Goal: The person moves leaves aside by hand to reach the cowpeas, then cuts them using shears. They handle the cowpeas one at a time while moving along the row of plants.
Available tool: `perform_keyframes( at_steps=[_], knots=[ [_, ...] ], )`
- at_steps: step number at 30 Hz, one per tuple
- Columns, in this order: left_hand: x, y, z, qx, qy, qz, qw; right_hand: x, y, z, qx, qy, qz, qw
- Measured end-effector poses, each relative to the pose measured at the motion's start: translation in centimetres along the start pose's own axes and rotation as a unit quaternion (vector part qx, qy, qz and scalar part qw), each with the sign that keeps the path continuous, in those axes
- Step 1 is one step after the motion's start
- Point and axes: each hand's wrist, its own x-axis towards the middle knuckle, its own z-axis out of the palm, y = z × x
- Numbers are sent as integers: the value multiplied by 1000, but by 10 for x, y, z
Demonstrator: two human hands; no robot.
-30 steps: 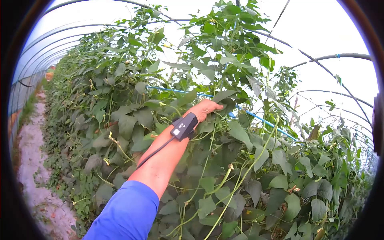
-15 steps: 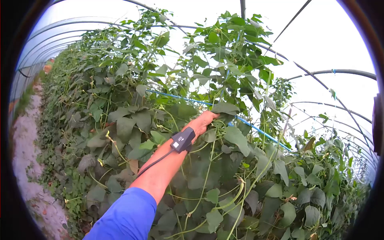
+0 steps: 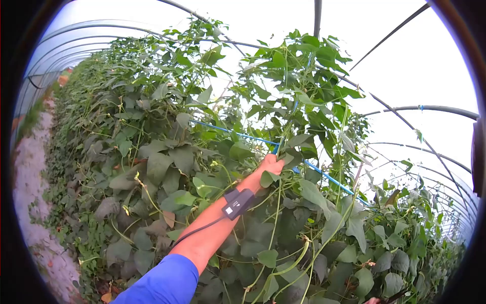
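My left hand (image 3: 272, 164) reaches into the climbing vines, its fingers curled closed among stems and leaves just below a blue cord (image 3: 233, 133). Leaves partly hide the fingers, so what they hold cannot be made out. A green leaf (image 3: 269, 178) overlaps the hand's lower side. A dark device with a cable is strapped to the wrist. At the bottom right edge, a small part of my right hand (image 3: 373, 301) shows beside a dark, slim object (image 3: 396, 296); most of it is out of frame. Long green pods (image 3: 304, 251) hang below.
Dense foliage (image 3: 121, 152) stretches away to the left beside a pale ground path (image 3: 38, 202). Greenhouse hoops (image 3: 435, 108) arch overhead, and a diagonal bar crosses above right. More vines stand at the right.
My left hand sits slightly lower in view, with its wrist turned and fingers more curled. Part of my right hand and the dark object have come in at the bottom right.
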Motion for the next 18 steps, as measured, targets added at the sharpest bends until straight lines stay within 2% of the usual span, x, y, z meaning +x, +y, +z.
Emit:
perform_keyframes(
  at_steps=[1, 2, 3, 5, 7, 9, 10, 11, 13, 16, 17, 18],
  knots=[
    [-2, 0, 2, 33, 1, 3, 999, 20, -20, 10, 56, 0, -17, 998],
    [10, -20, 6, 25, -13, 23, 999, 41, -39, 21, 90, -22, -68, 993],
    [7, -16, 8, 24, -11, 24, 999, 62, -56, 35, 124, -43, -120, 984],
    [-5, 6, 7, 158, 24, 0, 987, 104, -82, 75, 240, -47, -239, 940],
    [-16, 23, 9, 179, 32, -6, 983, 127, -129, 106, 329, -144, -216, 908],
    [-21, 27, 10, 158, 63, 10, 985, 153, -148, 148, 388, -221, -145, 883],
    [-21, 25, 6, 77, 21, -24, 997, 168, -148, 170, 388, -265, -123, 874],
    [-21, 26, 4, 76, 23, -21, 997, 183, -144, 191, 387, -309, -101, 863],
    [-22, 27, 0, -19, -1, -81, 997, 201, -130, 237, 328, -336, -47, 882],
    [-27, 26, 5, -65, 28, -54, 996, 202, -113, 287, 348, -338, 57, 872],
    [-27, 26, 6, -64, 29, -53, 996, 202, -98, 309, 403, -335, 62, 850],
    [-27, 25, 7, 17, 39, -43, 998, 202, -90, 325, 402, -347, 76, 844]
  ],
)
